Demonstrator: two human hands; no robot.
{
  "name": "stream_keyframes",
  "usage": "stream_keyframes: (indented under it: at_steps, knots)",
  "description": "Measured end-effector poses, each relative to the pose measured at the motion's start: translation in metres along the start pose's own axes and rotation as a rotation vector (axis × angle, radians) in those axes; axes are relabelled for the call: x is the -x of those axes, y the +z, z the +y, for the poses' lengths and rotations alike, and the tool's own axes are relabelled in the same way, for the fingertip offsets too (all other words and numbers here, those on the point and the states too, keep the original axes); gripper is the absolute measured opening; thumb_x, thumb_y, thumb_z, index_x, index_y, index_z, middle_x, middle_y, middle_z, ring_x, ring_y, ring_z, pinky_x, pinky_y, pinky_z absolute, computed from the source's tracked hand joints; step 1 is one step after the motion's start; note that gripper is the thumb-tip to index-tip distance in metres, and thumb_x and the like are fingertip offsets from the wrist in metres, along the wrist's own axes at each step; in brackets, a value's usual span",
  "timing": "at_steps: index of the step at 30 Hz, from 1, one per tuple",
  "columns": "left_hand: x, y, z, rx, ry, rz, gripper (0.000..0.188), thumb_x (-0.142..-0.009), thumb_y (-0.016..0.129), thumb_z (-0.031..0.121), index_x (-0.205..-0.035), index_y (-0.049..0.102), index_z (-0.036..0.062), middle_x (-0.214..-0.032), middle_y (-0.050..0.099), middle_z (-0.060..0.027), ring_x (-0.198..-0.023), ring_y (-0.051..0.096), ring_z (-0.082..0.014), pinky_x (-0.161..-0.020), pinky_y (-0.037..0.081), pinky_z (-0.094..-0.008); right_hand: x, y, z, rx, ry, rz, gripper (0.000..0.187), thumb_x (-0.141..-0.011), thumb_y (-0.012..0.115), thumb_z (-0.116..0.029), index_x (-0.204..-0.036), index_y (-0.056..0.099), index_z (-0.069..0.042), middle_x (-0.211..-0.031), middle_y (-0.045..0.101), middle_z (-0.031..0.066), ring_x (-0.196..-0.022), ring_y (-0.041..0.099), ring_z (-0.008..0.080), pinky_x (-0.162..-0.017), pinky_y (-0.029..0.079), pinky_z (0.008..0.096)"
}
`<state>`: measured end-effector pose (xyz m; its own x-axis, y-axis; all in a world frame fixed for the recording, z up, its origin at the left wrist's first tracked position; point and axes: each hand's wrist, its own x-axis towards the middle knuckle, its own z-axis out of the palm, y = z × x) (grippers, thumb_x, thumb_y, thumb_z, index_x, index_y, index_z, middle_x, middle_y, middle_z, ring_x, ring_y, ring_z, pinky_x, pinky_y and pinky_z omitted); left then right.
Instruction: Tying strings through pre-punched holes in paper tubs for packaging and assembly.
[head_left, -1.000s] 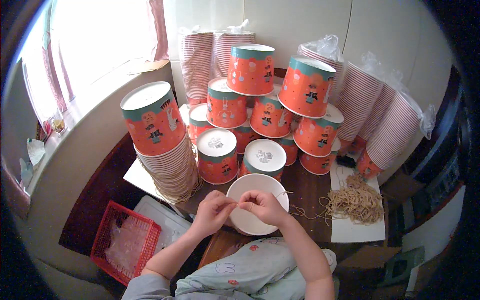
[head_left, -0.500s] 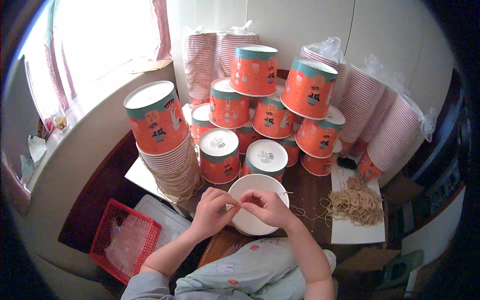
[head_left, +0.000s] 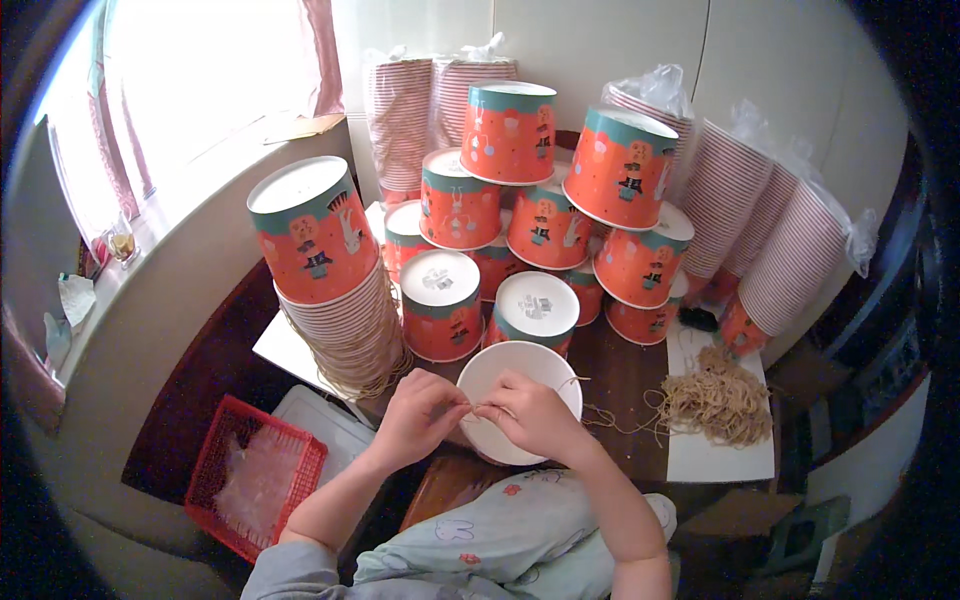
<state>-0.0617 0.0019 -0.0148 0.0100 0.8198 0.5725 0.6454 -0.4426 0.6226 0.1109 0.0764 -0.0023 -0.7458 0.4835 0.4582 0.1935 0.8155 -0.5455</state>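
Observation:
An open paper bucket point(head_left: 498, 362) with a white inside stands at the table's near edge, in front of my lap. Above its opening, my left hand point(head_left: 418, 418) and my right hand point(head_left: 533, 415) nearly meet at the fingertips. Both are closed in a pinch on a thin tan cord point(head_left: 474, 408), of which only a little shows between the fingers. A short cord end point(head_left: 577, 379) sticks out at the bucket's right rim. From beside the bucket, loose cord runs right to a tangled pile of tan cords point(head_left: 722, 398) on a white board.
Upside-down orange and green buckets point(head_left: 508, 135) are stacked behind. At left stands a nested bucket stack point(head_left: 318, 235) with cords hanging down its side. Plastic-wrapped bucket stacks point(head_left: 728, 190) lean at the back. A red basket point(head_left: 312, 465) with clear plastic sits lower left.
My right hand's fingers have closed in from a rounder, more open pinch and turned downward. Both hands stay over the bucket. The whole view has shifted slightly.

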Motion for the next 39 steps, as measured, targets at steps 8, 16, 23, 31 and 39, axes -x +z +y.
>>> stream_keyframes:
  at_steps: [8, 16, 23, 31, 39]
  knots:
    - [-0.003, -0.007, 0.007, -0.281, 0.117, -0.101, 0.012, -0.067, 0.065, 0.013, -0.076, 0.057, 0.0112, -0.073, 0.054, -0.0007, -0.076, 0.049, -0.02, -0.067, 0.035, -0.0317, -0.002, 0.007, -0.003, -0.128, 0.039, 0.096, 0.006, -0.075, 0.059, -0.007, -0.075, 0.061, -0.002, -0.07, 0.055, 0.0094, -0.064, 0.055, 0.0236, -0.057, 0.044, 0.0306]
    - [0.007, -0.004, -0.013, -0.293, 0.038, -0.142, 0.011, -0.067, 0.064, 0.012, -0.077, 0.058, 0.0094, -0.073, 0.054, -0.0025, -0.074, 0.049, -0.0211, -0.066, 0.037, -0.0324, -0.007, -0.01, 0.003, -0.421, 0.003, 0.369, 0.008, -0.08, 0.056, -0.006, -0.073, 0.057, -0.002, -0.072, 0.05, 0.0032, -0.065, 0.046, 0.0113, -0.058, 0.037, 0.0227]
    - [0.018, 0.005, -0.026, 0.024, -0.152, -0.13, 0.009, -0.073, 0.063, 0.01, -0.078, 0.058, 0.0037, -0.072, 0.053, -0.0087, -0.07, 0.052, -0.0234, -0.06, 0.044, -0.0315, -0.005, -0.024, -0.002, -0.538, 0.038, 0.411, 0.018, -0.085, 0.052, -0.016, -0.074, 0.056, -0.003, -0.076, 0.048, 0.0016, -0.066, 0.043, 0.0088, -0.06, 0.035, 0.0208]
    - [0.026, 0.015, -0.034, 0.135, -0.284, -0.096, 0.011, -0.074, 0.063, 0.009, -0.08, 0.058, 0.0017, -0.074, 0.054, -0.0079, -0.066, 0.055, -0.0172, -0.059, 0.045, -0.0266, -0.004, -0.03, 0.003, -0.683, 0.03, 0.372, 0.019, -0.085, 0.051, -0.016, -0.072, 0.055, -0.003, -0.075, 0.049, 0.0026, -0.067, 0.044, 0.008, -0.062, 0.036, 0.0208]
    - [0.022, 0.015, -0.019, 0.241, -0.263, -0.053, 0.014, -0.074, 0.064, 0.01, -0.085, 0.058, 0.0032, -0.076, 0.056, -0.0053, -0.068, 0.055, -0.0143, -0.06, 0.045, -0.0255, -0.002, -0.031, 0.006, -0.775, 0.136, 0.303, 0.017, -0.085, 0.048, -0.011, -0.072, 0.053, -0.002, -0.074, 0.05, 0.0023, -0.066, 0.045, 0.0079, -0.062, 0.036, 0.0212]
